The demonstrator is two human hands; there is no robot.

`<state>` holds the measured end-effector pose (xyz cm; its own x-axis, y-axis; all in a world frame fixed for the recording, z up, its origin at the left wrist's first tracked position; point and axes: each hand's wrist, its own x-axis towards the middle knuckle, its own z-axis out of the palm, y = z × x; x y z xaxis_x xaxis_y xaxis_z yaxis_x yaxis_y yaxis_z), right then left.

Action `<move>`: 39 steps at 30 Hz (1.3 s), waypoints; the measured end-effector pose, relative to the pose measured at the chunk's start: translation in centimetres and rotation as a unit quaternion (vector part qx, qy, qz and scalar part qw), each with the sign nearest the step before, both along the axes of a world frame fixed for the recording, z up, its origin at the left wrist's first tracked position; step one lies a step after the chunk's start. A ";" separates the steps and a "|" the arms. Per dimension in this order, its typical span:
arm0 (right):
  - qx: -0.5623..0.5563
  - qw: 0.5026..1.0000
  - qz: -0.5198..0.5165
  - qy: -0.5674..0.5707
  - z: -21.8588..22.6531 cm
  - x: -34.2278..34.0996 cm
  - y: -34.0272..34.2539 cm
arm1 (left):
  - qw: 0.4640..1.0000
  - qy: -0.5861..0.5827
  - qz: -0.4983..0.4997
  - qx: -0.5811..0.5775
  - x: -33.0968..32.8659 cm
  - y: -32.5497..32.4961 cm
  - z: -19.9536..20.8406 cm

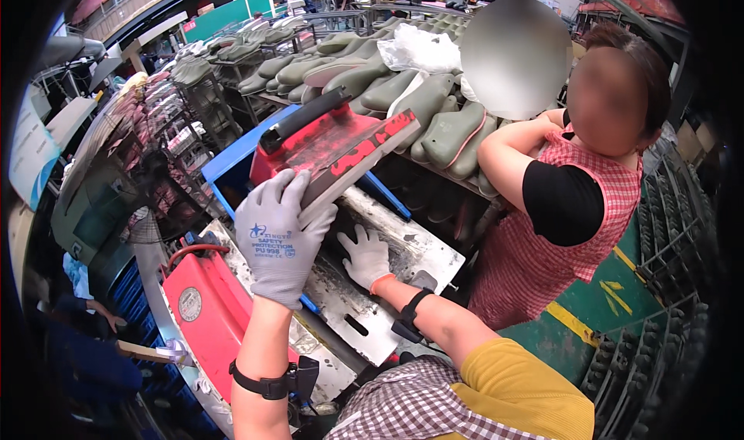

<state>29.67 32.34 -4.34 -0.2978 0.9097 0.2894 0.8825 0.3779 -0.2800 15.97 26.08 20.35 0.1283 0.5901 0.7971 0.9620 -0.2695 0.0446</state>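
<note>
My left hand [280,234], in a grey work glove, grips the lower edge of a red hinged lid [341,141] of a machine and holds it tilted up. The lid has a black handle bar [304,118] along its top and worn red paint. My right hand [366,258], also gloved, reaches under the raised lid with its fingers spread, resting on the dirty metal plate [403,242] of the machine bed. What lies beneath the lid is dark and hidden.
A person in a red checked apron [570,207] stands close on the right, arm resting by racks of grey-green shoe soles [434,118]. A red machine cover [205,308] sits at lower left, a blue frame [232,161] behind the lid. Metal shelving [674,238] lines the right side.
</note>
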 end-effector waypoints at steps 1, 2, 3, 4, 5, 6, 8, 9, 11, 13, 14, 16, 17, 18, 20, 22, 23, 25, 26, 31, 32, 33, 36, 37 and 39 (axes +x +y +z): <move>-0.002 1.000 -0.003 -0.002 -0.1 0.0 0.1 | 1.000 -0.002 -0.003 -0.002 0.1 0.1 0.0; -0.002 1.000 -0.004 -0.007 -0.1 0.0 0.2 | 1.000 -0.005 -0.005 0.001 0.0 0.1 0.0; -0.002 1.000 -0.006 -0.012 -0.2 0.0 0.3 | 1.000 -0.007 -0.007 0.004 0.0 0.1 -0.1; -0.003 1.000 -0.006 -0.014 -0.3 0.1 0.1 | 1.000 -0.013 -0.013 -0.002 0.1 0.1 -0.1; 0.002 1.000 -0.009 -0.010 -0.1 0.3 0.3 | 1.000 -0.013 -0.014 0.002 0.1 0.2 -0.1; 0.008 1.000 -0.012 -0.006 0.1 0.4 0.4 | 1.000 -0.014 -0.016 -0.004 0.1 0.2 -0.1; -0.002 1.000 -0.007 -0.009 -0.8 0.0 -0.4 | 1.000 -0.016 -0.015 -0.021 0.1 -0.5 -0.3; -0.014 1.000 -0.005 -0.014 -0.8 -0.3 -0.5 | 1.000 -0.016 -0.011 -0.015 0.0 -0.5 -0.1; -0.005 1.000 -0.004 -0.013 -0.8 -0.3 -0.3 | 1.000 -0.013 -0.011 -0.013 0.0 -0.7 -0.2; 0.016 1.000 -0.008 -0.007 -1.0 0.0 -0.1 | 1.000 -0.019 -0.017 -0.016 -0.1 -0.2 -0.4; 0.005 1.000 -0.003 0.000 -0.5 0.0 0.1 | 0.999 -0.023 -0.017 -0.015 -0.2 0.1 -0.5; 0.006 1.000 -0.003 -0.002 -0.6 0.0 0.1 | 1.000 -0.020 -0.014 -0.008 -0.1 0.0 -0.6; 0.016 1.000 -0.003 -0.002 -0.7 -0.1 0.3 | 1.000 -0.020 -0.014 -0.009 -0.1 0.1 -0.6; 0.018 1.000 -0.004 -0.001 -0.9 -0.1 0.4 | 1.000 -0.015 -0.011 -0.006 -0.1 0.1 -0.6; 0.017 1.000 -0.004 -0.002 -1.1 -0.1 0.4 | 1.000 -0.010 -0.008 -0.003 -0.1 0.1 -0.6; 0.016 1.000 -0.005 -0.003 -1.2 -0.1 0.5 | 1.000 -0.012 -0.009 0.000 -0.1 0.2 -0.7; 0.011 1.000 -0.004 -0.003 -1.0 -0.1 0.4 | 1.000 -0.012 -0.009 -0.001 -0.1 0.2 -0.6; 0.006 1.000 -0.005 -0.004 -0.8 -0.2 0.3 | 1.000 -0.011 -0.017 0.002 0.0 0.1 -0.4; 0.003 1.000 -0.005 -0.003 -0.6 -0.1 0.2 | 1.000 -0.011 -0.018 0.002 0.0 0.1 -0.4; -0.004 1.000 -0.008 -0.003 -0.5 0.0 0.1 | 1.000 -0.011 -0.011 -0.001 0.1 0.0 -0.3; -0.007 1.000 -0.005 -0.003 -0.5 0.0 0.1 | 1.000 -0.013 -0.010 -0.002 0.1 0.0 -0.4; -0.009 1.000 -0.002 -0.003 -0.4 0.0 0.0 | 1.000 -0.013 -0.012 -0.002 0.0 0.0 -0.4; -0.007 1.000 -0.001 0.001 -0.5 0.1 0.1 | 1.000 -0.010 -0.004 -0.003 0.1 -0.2 -0.4; 0.000 1.000 0.000 0.003 -0.6 0.1 0.0 | 1.000 -0.010 -0.005 -0.005 0.1 -0.2 -0.4; 0.012 1.000 -0.005 -0.005 -0.9 0.0 0.1 | 1.000 -0.008 -0.003 -0.006 0.1 -0.2 -0.3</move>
<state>29.70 32.47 -5.25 -0.2922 0.9055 0.3077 0.8885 0.3760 -0.2629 16.03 25.88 20.08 0.1194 0.5989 0.7919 0.9593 -0.2752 0.0635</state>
